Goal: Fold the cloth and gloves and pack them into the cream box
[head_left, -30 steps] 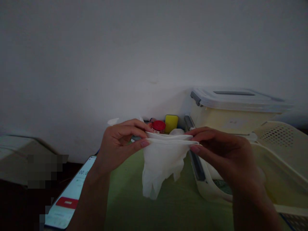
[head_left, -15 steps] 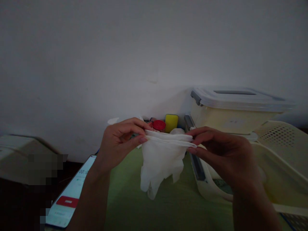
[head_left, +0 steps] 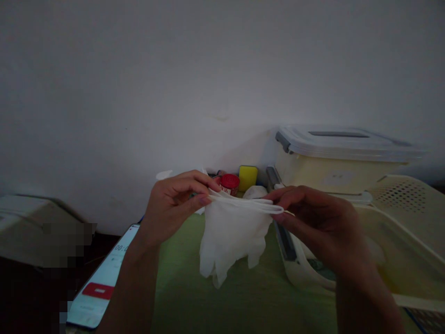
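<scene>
left hand [head_left: 177,204] and right hand [head_left: 318,215], pinched nearly closed, grip a white glove [head_left: 232,236] by opposite ends of its cuff [head_left: 243,205]; it hangs between them (finger ends downward) above the green tabletop [head_left: 181,287]

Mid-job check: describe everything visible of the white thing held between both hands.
The white thing looks like thin, soft glove material, perhaps more than one layer. Its overlapping rims are uppermost and roughly level; finger-like ends hang limp and creased below. The left hand pinches one end of the rims, the right hand the other. It hangs over the green tabletop.
</scene>
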`<state>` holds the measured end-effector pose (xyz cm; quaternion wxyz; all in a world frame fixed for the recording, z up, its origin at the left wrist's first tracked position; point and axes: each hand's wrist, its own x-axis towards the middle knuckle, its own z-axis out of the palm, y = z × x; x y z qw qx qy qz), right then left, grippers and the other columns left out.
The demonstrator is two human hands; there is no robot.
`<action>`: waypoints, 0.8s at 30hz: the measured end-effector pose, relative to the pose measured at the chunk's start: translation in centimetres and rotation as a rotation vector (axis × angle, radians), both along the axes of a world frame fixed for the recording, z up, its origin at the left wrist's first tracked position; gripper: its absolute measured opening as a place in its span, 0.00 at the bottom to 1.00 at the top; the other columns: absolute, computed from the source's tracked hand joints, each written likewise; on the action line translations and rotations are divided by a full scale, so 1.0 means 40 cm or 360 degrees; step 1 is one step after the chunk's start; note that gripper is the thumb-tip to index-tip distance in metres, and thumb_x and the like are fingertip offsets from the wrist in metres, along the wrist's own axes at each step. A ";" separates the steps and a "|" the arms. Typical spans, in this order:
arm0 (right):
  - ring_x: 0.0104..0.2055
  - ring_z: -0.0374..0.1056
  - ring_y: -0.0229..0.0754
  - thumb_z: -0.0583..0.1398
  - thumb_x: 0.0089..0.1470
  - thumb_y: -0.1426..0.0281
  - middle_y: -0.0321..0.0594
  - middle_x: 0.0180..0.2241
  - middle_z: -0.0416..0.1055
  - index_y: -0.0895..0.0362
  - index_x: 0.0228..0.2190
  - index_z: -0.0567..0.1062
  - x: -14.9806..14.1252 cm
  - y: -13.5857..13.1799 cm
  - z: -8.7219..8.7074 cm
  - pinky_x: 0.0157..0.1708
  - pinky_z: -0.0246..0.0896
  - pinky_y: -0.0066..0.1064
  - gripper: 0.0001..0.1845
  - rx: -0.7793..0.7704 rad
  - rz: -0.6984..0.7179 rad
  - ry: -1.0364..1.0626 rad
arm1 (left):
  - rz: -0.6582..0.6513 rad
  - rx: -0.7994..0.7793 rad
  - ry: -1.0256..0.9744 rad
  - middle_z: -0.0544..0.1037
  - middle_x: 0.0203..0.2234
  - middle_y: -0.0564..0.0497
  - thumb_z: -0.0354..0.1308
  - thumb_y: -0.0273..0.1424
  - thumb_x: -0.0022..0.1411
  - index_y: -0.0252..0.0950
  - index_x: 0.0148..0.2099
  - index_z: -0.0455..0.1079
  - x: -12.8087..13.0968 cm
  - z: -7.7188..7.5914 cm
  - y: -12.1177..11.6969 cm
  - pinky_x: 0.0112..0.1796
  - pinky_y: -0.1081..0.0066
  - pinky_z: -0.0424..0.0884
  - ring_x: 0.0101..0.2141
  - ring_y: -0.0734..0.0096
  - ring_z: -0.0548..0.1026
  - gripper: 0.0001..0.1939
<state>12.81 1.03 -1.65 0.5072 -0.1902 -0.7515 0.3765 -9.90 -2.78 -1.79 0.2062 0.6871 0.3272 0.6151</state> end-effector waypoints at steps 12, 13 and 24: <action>0.31 0.68 0.33 0.57 0.54 0.77 0.33 0.30 0.71 0.53 0.32 0.71 0.000 -0.006 -0.008 0.31 0.62 0.23 0.07 0.0525 -0.0300 -0.0360 | -0.0017 0.0025 0.0012 0.78 0.28 0.50 0.63 0.26 0.54 0.36 0.28 0.76 0.003 0.000 0.001 0.30 0.77 0.70 0.30 0.75 0.75 0.03; 0.32 0.68 0.33 0.57 0.55 0.77 0.33 0.30 0.71 0.53 0.32 0.71 0.000 -0.005 -0.008 0.31 0.61 0.23 0.07 0.0519 -0.0284 -0.0387 | -0.0013 0.0030 0.0022 0.78 0.28 0.50 0.63 0.26 0.54 0.36 0.28 0.76 0.002 0.000 0.001 0.30 0.78 0.70 0.30 0.75 0.75 0.03; 0.32 0.68 0.35 0.60 0.52 0.77 0.36 0.30 0.72 0.57 0.29 0.72 -0.012 -0.001 0.002 0.32 0.62 0.24 0.04 0.0569 -0.0273 -0.0456 | 0.0058 0.0050 0.0094 0.78 0.28 0.51 0.62 0.24 0.53 0.36 0.27 0.76 -0.005 -0.002 0.001 0.30 0.78 0.70 0.30 0.75 0.75 0.04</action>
